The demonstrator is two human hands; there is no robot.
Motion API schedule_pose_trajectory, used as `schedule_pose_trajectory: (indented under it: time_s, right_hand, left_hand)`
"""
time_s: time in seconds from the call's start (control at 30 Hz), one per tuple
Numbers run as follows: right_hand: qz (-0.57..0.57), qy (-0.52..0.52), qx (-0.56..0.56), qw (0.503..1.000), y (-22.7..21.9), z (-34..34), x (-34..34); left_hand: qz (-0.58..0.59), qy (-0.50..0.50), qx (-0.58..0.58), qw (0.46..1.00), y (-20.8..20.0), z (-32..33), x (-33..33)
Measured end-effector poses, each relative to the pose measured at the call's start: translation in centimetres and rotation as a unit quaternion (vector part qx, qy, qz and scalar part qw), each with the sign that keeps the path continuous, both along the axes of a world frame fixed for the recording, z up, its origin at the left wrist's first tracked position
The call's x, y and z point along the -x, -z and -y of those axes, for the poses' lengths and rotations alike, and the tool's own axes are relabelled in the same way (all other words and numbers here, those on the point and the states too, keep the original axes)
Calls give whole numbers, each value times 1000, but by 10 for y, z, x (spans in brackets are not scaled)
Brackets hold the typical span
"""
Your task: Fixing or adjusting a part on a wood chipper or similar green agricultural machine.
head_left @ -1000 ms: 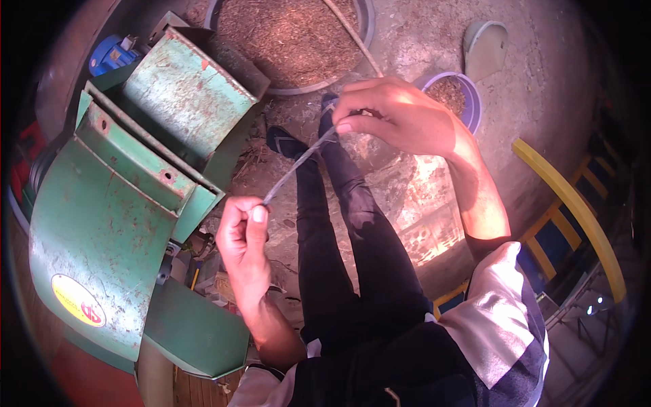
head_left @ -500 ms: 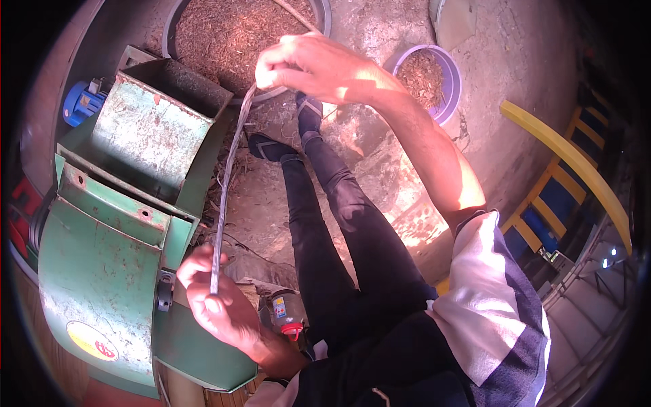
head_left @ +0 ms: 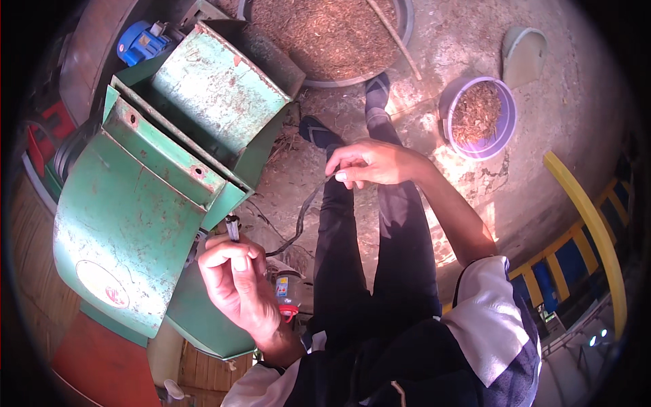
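A long, dark, twisted stalk-like strand (head_left: 300,224) runs slack between my two hands, in front of my legs. My left hand (head_left: 237,285) is closed round one end, and a short pale-tipped stub pokes up above the fingers, close to the green machine (head_left: 129,230). Higher and to the right, my right hand (head_left: 380,163) pinches the other end between thumb and fingers. Whether the strand is a dried plant stem or a twisted fibre I cannot tell.
The machine's open metal hopper (head_left: 217,88) and blue motor (head_left: 142,42) stand left. Beyond are a large tub (head_left: 409,27) of brown shreds with a stick (head_left: 397,41), a purple bucket (head_left: 510,125) of shreds, and a pale scoop-like container (head_left: 525,54). A red-lidded jar (head_left: 288,292) stands low centre.
My right hand has come down toward me from beside the tub, and the taut strand now sags. The view has shifted, so the machine and tub appear farther right.
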State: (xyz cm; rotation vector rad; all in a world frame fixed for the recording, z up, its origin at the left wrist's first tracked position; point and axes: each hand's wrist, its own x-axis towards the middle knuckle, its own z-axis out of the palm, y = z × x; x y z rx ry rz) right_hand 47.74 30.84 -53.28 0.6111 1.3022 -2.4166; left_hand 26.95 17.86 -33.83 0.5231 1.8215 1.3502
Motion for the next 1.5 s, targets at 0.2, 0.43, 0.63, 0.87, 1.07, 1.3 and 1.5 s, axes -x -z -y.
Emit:
schedule_pose_trajectory:
  time_s: [0.2, 0.43, 0.63, 0.87, 1.07, 1.3, 1.5]
  right_hand:
    - [-67, 25, -266, 961, 34, -2, 18]
    - [-176, 264, -284, 905, 21, -32, 76]
    - [-177, 321, -57, 928, 2, -30, 101]
    - [-242, 320, 49, 915, 10, -29, 82]
    - [-206, 313, -26, 927, 27, -36, 64]
    - [-46, 279, 3, 959, 42, -60, 12]
    - [140, 346, 37, 927, 55, -61, -44]
  left_hand:
    - [-128, 19, 149, 980, 19, -19, -14]
    - [-378, 88, 218, 896, 14, -43, -13]
    - [-339, 97, 345, 870, 31, -63, -16]
    - [-152, -1, 345, 926, 61, -78, -33]
    - [-77, 36, 370, 925, 74, -85, -35]
    - [-20, 159, 406, 900, 77, -79, -24]
    - [48, 217, 394, 892, 92, -73, -34]
